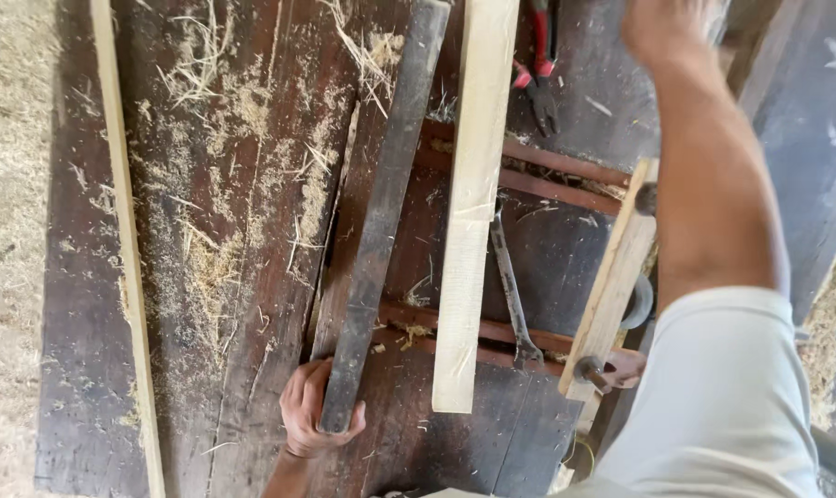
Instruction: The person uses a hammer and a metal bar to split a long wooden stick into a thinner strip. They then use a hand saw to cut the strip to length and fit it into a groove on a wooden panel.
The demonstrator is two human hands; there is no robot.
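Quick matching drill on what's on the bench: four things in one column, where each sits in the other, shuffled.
Things:
1. dark bar
2. pale plank
3. wrench
4. red-handled pliers

Places:
A. top of view, by the raised right hand
B. lying right of the plank
C. near end gripped by the left hand
D. centre, between bar and wrench

Pairs: 1-C, 2-D, 3-B, 4-A

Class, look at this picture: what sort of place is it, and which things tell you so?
Most likely a rough woodworking shop. Sawdust covers a dark plank bench, pale sawn boards lie across it, and red-handled pliers and a wrench sit nearby. The left hand grips a dark bar.
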